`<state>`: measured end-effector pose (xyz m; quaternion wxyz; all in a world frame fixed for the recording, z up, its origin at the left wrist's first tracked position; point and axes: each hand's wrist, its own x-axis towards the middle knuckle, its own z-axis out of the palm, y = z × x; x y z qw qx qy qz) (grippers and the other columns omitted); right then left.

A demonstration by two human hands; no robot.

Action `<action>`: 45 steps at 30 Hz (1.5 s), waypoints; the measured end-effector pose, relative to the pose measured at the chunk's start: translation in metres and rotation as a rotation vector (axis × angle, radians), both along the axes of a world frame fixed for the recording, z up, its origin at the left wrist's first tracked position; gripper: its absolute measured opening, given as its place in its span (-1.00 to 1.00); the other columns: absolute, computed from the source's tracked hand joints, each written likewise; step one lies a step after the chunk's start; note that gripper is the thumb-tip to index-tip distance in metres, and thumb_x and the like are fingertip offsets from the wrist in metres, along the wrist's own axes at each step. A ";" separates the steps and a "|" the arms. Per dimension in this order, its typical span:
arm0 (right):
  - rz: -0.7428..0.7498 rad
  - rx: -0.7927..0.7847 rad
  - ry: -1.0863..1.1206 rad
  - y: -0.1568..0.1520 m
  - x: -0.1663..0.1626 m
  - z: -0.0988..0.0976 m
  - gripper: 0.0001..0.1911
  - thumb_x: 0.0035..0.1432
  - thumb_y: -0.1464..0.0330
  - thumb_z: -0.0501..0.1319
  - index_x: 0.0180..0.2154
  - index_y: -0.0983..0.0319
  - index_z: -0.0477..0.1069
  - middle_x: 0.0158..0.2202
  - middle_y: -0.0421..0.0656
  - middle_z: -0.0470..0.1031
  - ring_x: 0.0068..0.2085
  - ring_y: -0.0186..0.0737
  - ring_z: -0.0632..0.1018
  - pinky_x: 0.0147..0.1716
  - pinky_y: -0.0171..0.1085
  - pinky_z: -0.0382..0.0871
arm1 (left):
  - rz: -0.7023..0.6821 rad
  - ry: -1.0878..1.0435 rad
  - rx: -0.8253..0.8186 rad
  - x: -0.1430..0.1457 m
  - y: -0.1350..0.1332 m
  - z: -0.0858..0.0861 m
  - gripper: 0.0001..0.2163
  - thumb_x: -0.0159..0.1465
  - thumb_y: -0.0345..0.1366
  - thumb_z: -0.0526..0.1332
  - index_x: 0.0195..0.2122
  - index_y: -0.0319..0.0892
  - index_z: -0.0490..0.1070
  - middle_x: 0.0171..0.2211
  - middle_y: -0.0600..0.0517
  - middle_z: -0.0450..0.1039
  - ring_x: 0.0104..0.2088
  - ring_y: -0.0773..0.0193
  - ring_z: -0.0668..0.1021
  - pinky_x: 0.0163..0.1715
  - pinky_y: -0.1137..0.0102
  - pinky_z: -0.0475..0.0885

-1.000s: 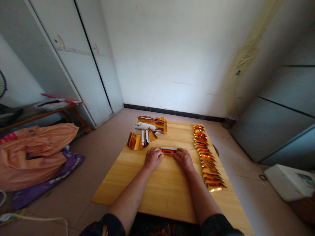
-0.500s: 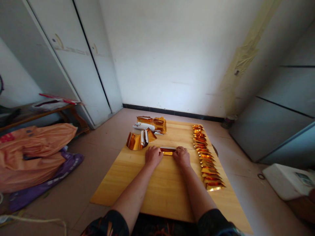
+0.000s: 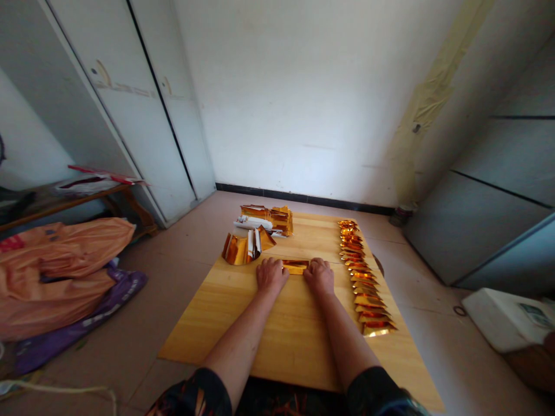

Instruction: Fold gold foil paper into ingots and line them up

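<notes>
A sheet of shiny gold foil paper (image 3: 296,267), folded into a narrow strip, lies on the wooden board between my hands. My left hand (image 3: 271,274) has its fingers curled on the strip's left end. On the right end, my right hand (image 3: 319,275) presses with bent fingers. The fingertips of both hands are partly hidden. Left of my left hand sits a curved stack of gold paper (image 3: 238,248) with white undersides. Behind it is a further pile of gold and white sheets (image 3: 281,219). Folded gold pieces (image 3: 364,283) form a long overlapping row to the right.
The wooden board (image 3: 208,323) reaches toward my body. On the floor at left lie an orange cloth (image 3: 87,254) and a purple bag (image 3: 99,312). A white box (image 3: 498,318) stands at right. A grey cabinet (image 3: 130,104) and a white wall (image 3: 295,104) are beyond.
The white edge along the strip's far side has folded over, so gold now shows across it. Both hands have stayed at its ends, with only slight finger movement.
</notes>
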<state>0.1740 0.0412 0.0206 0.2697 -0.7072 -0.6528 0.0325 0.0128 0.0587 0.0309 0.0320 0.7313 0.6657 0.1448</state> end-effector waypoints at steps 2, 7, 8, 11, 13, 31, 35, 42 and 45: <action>-0.004 -0.007 0.003 0.000 0.000 0.001 -0.83 0.04 0.45 0.16 -0.57 0.21 0.35 -0.32 -0.15 0.44 -0.27 -0.23 0.33 -0.39 -0.32 0.06 | 0.014 -0.017 -0.007 0.000 -0.001 0.000 -0.81 0.20 -0.23 0.12 -0.28 -0.19 0.46 -0.25 -0.14 0.45 -0.14 0.03 0.42 -0.21 0.24 0.28; -0.039 -0.083 -0.028 -0.001 -0.001 0.007 -0.91 0.05 0.42 0.18 -0.49 0.22 0.37 -0.33 -0.16 0.42 -0.27 -0.26 0.34 -0.35 -0.34 0.09 | 0.014 -0.004 -0.013 -0.002 -0.002 -0.002 -0.84 0.21 -0.24 0.14 -0.22 -0.16 0.39 -0.23 -0.08 0.41 -0.13 0.08 0.40 -0.19 0.25 0.25; -0.051 -0.092 -0.031 -0.001 -0.001 0.008 -0.95 0.05 0.41 0.19 -0.45 0.22 0.38 -0.32 -0.16 0.42 -0.26 -0.26 0.34 -0.34 -0.34 0.10 | 0.007 0.000 0.007 -0.002 -0.003 -0.002 -0.84 0.22 -0.25 0.15 -0.21 -0.15 0.38 -0.22 -0.07 0.40 -0.12 0.08 0.39 -0.18 0.26 0.24; -0.070 -0.073 -0.040 -0.003 -0.002 0.010 -0.90 0.07 0.41 0.18 -0.30 0.23 0.41 -0.18 -0.13 0.41 -0.18 -0.24 0.36 -0.29 -0.35 0.12 | -0.039 0.004 0.070 -0.002 -0.005 -0.001 -0.86 0.22 -0.26 0.17 -0.21 -0.12 0.38 -0.19 -0.06 0.37 -0.10 0.09 0.36 -0.17 0.27 0.22; -0.047 -0.058 -0.076 -0.004 -0.005 0.009 -0.87 0.11 0.40 0.17 -0.26 0.20 0.42 -0.11 -0.12 0.39 -0.13 -0.23 0.36 -0.27 -0.34 0.12 | -0.096 0.012 0.091 -0.001 -0.006 -0.001 -0.90 0.23 -0.27 0.17 -0.25 -0.11 0.40 -0.20 -0.05 0.37 -0.10 0.09 0.35 -0.17 0.26 0.21; -0.073 -0.318 -0.147 0.003 -0.032 0.023 -0.66 0.06 0.10 0.18 -0.23 0.21 0.41 -0.19 -0.06 0.48 -0.15 -0.12 0.49 -0.23 -0.23 0.21 | -0.189 -0.177 -0.101 -0.007 0.003 0.000 -0.92 0.18 -0.29 0.21 -0.30 -0.09 0.47 -0.25 0.06 0.50 -0.15 0.22 0.46 -0.17 0.34 0.24; -0.087 -0.373 -0.131 0.005 -0.034 0.028 -0.67 0.03 0.11 0.22 -0.24 0.20 0.41 -0.18 -0.07 0.48 -0.14 -0.12 0.49 -0.24 -0.22 0.22 | -0.164 -0.182 -0.128 -0.005 0.004 0.002 -0.92 0.16 -0.31 0.23 -0.30 -0.08 0.46 -0.24 0.08 0.51 -0.15 0.22 0.47 -0.17 0.34 0.24; -0.093 -0.449 -0.031 0.009 -0.027 0.030 -0.81 0.01 0.25 0.23 -0.31 0.18 0.42 -0.19 -0.13 0.49 -0.18 -0.20 0.49 -0.29 -0.30 0.20 | -0.159 -0.213 -0.168 -0.008 0.005 0.004 -0.88 0.15 -0.36 0.22 -0.28 -0.07 0.47 -0.21 0.09 0.52 -0.12 0.24 0.48 -0.15 0.36 0.25; -0.078 -0.443 0.004 0.010 -0.020 0.027 -0.88 0.01 0.33 0.20 -0.34 0.17 0.44 -0.23 -0.16 0.51 -0.22 -0.24 0.49 -0.34 -0.34 0.18 | -0.202 -0.240 -0.189 -0.013 0.008 0.005 -0.83 0.14 -0.42 0.19 -0.28 -0.05 0.49 -0.21 0.10 0.52 -0.12 0.27 0.48 -0.16 0.39 0.25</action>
